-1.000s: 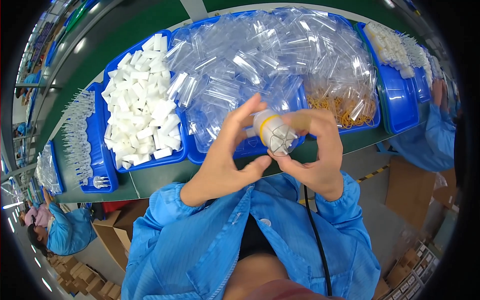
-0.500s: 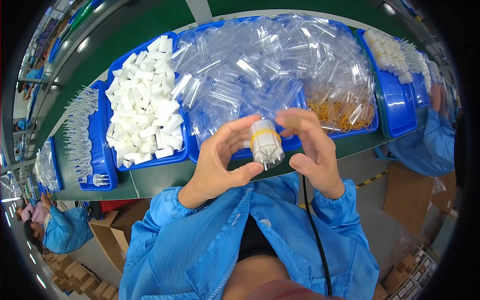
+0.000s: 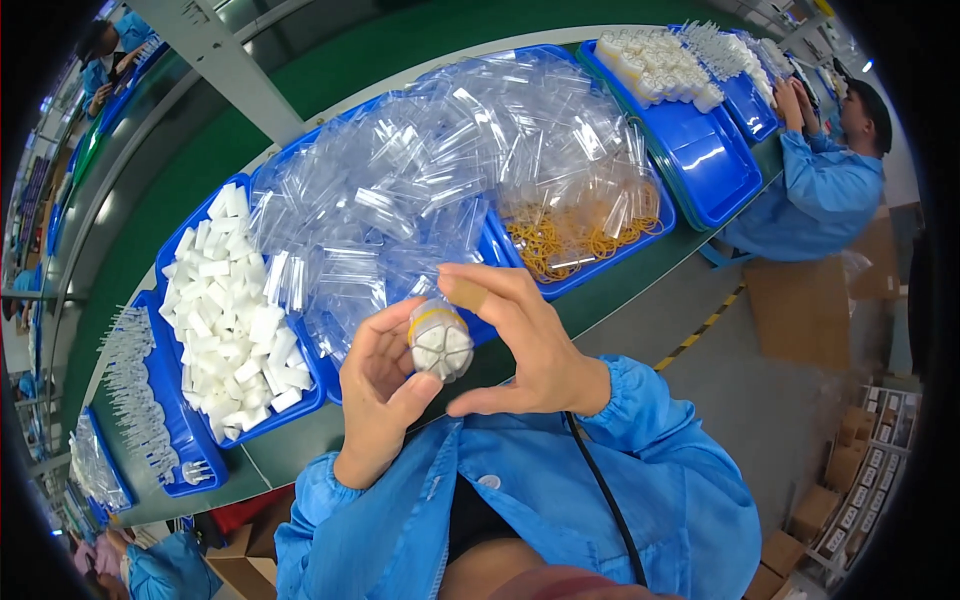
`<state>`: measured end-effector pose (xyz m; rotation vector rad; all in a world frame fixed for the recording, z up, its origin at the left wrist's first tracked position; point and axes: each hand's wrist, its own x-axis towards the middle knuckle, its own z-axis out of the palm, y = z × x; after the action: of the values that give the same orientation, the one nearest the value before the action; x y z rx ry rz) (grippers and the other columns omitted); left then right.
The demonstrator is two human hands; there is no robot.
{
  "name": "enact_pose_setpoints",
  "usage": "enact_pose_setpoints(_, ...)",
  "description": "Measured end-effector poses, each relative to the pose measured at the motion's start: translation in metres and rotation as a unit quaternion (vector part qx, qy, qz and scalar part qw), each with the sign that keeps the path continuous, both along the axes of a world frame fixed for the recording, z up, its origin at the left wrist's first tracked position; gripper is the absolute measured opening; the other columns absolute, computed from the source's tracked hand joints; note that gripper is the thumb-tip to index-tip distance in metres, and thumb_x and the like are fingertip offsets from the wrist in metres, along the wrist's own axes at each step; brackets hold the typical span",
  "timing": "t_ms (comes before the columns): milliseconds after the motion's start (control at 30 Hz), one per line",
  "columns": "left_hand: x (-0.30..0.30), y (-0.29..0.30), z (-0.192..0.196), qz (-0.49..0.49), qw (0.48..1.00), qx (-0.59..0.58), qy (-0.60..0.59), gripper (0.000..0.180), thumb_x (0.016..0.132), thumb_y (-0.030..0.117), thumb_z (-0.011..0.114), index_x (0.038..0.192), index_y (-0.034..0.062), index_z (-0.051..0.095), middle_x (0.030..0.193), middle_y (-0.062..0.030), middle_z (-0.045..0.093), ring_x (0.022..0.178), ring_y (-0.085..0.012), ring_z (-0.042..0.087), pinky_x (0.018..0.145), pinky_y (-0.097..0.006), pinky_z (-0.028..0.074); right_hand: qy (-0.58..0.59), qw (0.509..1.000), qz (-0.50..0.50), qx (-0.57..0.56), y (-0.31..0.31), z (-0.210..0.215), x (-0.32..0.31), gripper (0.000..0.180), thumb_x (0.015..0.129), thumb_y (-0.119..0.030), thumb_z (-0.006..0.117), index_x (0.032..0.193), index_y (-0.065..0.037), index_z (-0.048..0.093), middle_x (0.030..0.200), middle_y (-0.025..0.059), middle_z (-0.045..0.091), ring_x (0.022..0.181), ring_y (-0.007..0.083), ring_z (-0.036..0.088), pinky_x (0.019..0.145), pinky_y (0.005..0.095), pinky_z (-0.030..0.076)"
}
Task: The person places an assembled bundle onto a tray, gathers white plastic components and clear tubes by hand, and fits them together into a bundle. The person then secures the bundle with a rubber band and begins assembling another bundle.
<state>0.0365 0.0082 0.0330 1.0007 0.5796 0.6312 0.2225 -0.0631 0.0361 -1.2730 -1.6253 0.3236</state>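
Far left on the green tabletop [image 3: 300, 110], a blue tray [image 3: 165, 440] holds rows of small clear parts, too many and too small for me to count. Next to it, a 2nd tray [image 3: 175, 250] is heaped with white blocks [image 3: 235, 320], also past counting, kept near my left side, probably for easy picking. A 3rd, wider tray [image 3: 560, 285] carries a big pile of clear bags [image 3: 440, 170] and a scatter of yellow rubber bands [image 3: 560, 240] at its right end.

My left hand [image 3: 385, 385] cups the bundle [image 3: 440, 340] from below and the left, fingers curled and clenched around it. The bundle sits between both hands, above the near tabletop edge, close to my chest. It is 1 clear wrap holding what looks like 5 or 6 white blocks packed end-on, with 1 yellow band around its top. My right hand [image 3: 525, 345] grips it from above and the right, thumb underneath, fingers arched over; 1 fingertip wears a tan wrap. Holding it from both sides likely keeps the blocks from slipping apart.

Farther right, 2 more blue trays [image 3: 715, 165] sit before a co-worker [image 3: 825, 185] in a blue coat.
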Motion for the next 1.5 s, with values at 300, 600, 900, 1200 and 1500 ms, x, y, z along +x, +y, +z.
enact_pose_setpoints(300,0.003,0.01,0.004,0.032,0.843,0.517,0.144,0.09,0.067,0.009,0.09,0.144,0.0049,0.044,0.133,-0.0189,0.056,0.12,-0.0324,0.059,0.094,-0.038,0.053,0.248,0.96,0.042,-0.122,-0.004,0.002,0.008,0.077,0.08,-0.011,0.082,0.146,-0.002,0.043,0.127,0.0102,0.06,0.101,0.0166,0.064,0.085,0.0307,0.052)
enact_pose_setpoints(600,-0.014,0.019,0.01,-0.017,0.842,0.529,0.105,0.082,0.066,0.008,0.091,0.139,0.0039,0.052,0.131,-0.0144,0.057,0.119,-0.0306,0.057,0.101,-0.038,0.047,0.199,0.943,0.182,-0.196,0.004,0.005,0.012,0.067,0.083,-0.019,0.082,0.14,-0.003,0.05,0.127,0.0142,0.063,0.105,0.0227,0.066,0.086,0.0339,0.054)
enact_pose_setpoints(900,-0.03,0.023,-0.001,0.042,0.857,0.502,0.113,0.081,0.058,0.023,0.096,0.127,0.0049,0.058,0.123,-0.0121,0.062,0.114,-0.0288,0.059,0.093,-0.037,0.049,0.063,0.981,0.149,-0.103,0.013,0.007,0.004,0.079,0.067,-0.026,0.09,0.135,-0.003,0.057,0.129,0.0149,0.063,0.116,0.0298,0.061,0.09,0.0388,0.053)
enact_pose_setpoints(1200,-0.039,0.031,-0.001,-0.007,0.863,0.493,0.108,0.078,0.058,0.027,0.096,0.125,0.005,0.061,0.118,-0.0111,0.064,0.107,-0.0271,0.06,0.09,-0.038,0.05,-0.037,0.981,0.161,-0.1,0.019,0.013,0.008,0.073,0.059,-0.032,0.093,0.12,-0.003,0.064,0.114,0.0122,0.07,0.095,0.0265,0.068,0.079,0.035,0.052)
enact_pose_setpoints(1500,-0.037,0.028,-0.008,-0.004,0.901,0.431,0.06,0.081,0.064,0.021,0.093,0.134,0.0058,0.054,0.132,-0.0133,0.054,0.117,-0.0295,0.054,0.1,-0.039,0.046,0.137,0.977,0.141,-0.079,0.005,-0.013,-0.003,0.091,0.062,-0.027,0.096,0.137,0.001,0.052,0.125,0.0131,0.065,0.1,0.0246,0.066,0.086,0.0345,0.054)
